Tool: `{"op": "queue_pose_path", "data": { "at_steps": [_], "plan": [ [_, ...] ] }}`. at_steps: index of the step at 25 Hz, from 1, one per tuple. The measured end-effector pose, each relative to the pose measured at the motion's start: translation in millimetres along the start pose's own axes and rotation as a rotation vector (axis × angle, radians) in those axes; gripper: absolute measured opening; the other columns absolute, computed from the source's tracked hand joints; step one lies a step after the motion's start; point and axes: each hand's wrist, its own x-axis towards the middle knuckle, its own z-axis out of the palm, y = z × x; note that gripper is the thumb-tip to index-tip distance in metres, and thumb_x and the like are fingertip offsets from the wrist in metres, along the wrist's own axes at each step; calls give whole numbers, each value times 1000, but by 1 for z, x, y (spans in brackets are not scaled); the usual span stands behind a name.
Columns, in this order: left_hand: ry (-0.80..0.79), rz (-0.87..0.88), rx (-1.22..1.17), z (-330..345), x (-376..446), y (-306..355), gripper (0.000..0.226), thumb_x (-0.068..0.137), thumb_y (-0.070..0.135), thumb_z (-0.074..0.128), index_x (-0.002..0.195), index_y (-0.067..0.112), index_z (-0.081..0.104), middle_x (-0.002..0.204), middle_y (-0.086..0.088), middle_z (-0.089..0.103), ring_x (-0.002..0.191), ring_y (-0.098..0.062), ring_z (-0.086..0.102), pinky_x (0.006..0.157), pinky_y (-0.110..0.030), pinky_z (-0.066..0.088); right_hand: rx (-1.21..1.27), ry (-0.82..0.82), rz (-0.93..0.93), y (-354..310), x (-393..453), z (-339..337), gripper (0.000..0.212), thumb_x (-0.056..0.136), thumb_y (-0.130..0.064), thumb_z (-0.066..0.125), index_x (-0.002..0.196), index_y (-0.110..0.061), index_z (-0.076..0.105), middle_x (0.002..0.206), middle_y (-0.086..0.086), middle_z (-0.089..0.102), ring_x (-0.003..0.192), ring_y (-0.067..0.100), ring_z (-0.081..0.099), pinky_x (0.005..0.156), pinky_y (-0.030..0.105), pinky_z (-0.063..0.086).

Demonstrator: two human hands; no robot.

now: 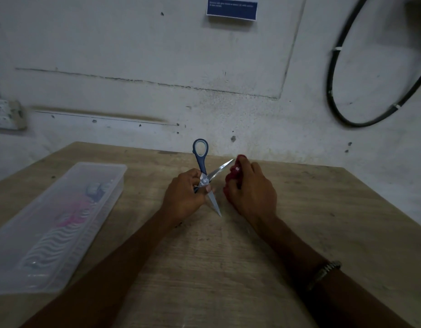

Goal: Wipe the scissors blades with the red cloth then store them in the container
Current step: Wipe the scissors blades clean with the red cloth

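Your left hand grips the open scissors above the table; your right hand squeezes the red cloth beside one blade, and the container sits far left

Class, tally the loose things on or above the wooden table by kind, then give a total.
Blue-handled steel scissors: 1
Crumpled red cloth: 1
Clear plastic rectangular container: 1
Total: 3
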Motion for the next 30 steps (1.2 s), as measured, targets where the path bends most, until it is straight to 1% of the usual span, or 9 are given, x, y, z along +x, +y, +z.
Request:
{"op": "queue_pose_path", "data": {
  "at_steps": [3,6,8,12,17,20,24,28,30],
  "plan": [
    [-1,0,4,0,0,-1,22,88,23,77,107,16,69,102,3,79,91,-10,75,87,-45,61,-1,-20,-125,4,-5,-4,60,94,-39,61,150,-34,38,112,-7,56,80,9,56,63,25,49],
    [1,0,-17,0,-1,0,22,87,26,76,107,20,72,99,8,78,90,-8,74,87,-44,61,-40,-179,-359,2,-7,-6,50,98,-47,54,147,-47,45,99,-10,52,74,9,54,57,26,42],
    [-22,-15,-39,-1,-1,1,27,84,32,75,108,20,72,98,6,79,90,-10,75,87,-45,61,-107,-173,-356,10,1,-5,49,99,-49,52,147,-54,42,96,-10,49,72,9,52,56,25,40],
    [-29,-30,46,-2,1,0,22,87,29,74,106,19,71,93,7,79,85,-12,75,83,-48,61,-150,-121,-125,31,13,-9,51,101,-49,50,149,-57,34,96,-11,46,73,9,50,56,24,36],
    [-44,-10,10,-4,0,2,21,88,27,77,105,17,73,96,4,79,87,-12,75,83,-46,61,-101,-302,-435,19,-1,-6,54,98,-50,51,149,-55,35,97,-12,48,75,4,50,60,27,48],
    [-44,-12,12,-5,0,4,22,89,23,76,108,15,72,98,4,79,87,-10,75,84,-44,62,-90,-219,-293,32,11,-7,54,99,-51,48,149,-59,30,94,-11,47,72,4,49,59,27,46],
    [-36,11,27,-3,0,4,15,89,22,74,104,20,71,95,7,79,86,-9,74,82,-42,61,-116,-138,-114,46,19,-24,55,97,-47,54,149,-54,36,96,-10,48,78,14,56,60,29,40],
    [16,98,217,-10,-2,14,16,94,27,65,110,25,67,98,6,75,87,-16,71,78,-40,58,-80,36,-291,15,11,-31,56,97,-40,55,151,-44,39,102,-10,45,82,7,47,59,24,44],
    [9,181,341,-14,-3,22,24,96,32,61,120,29,64,98,5,75,84,-17,70,75,-38,57,-107,62,-397,3,7,-26,54,96,-41,47,150,-34,47,108,-2,49,94,14,46,68,31,45]
  ]
}}
